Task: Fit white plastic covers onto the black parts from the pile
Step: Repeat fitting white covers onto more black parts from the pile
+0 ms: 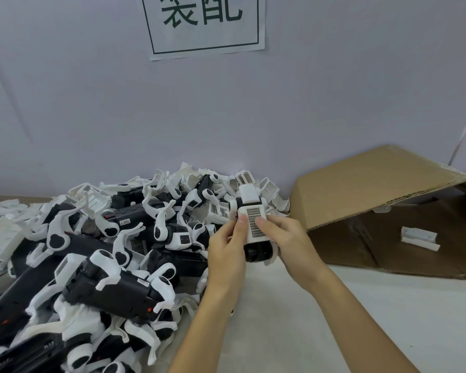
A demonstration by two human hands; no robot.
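Observation:
Both of my hands hold one black part (256,253) above the table, with a white plastic cover (253,219) lying over its top. The cover has a dark grid patch on its face. My left hand (226,249) grips the part's left side, thumb pressing on the cover's left edge. My right hand (283,243) grips the right side, thumb on the grid patch. To the left spreads the pile (97,254) of black parts and loose white covers, reaching the wall.
An open cardboard box (382,200) lies on its side at the right, a white piece (418,238) inside it. A paper sign (203,22) hangs on the grey wall. The white table surface (280,332) shows between my forearms.

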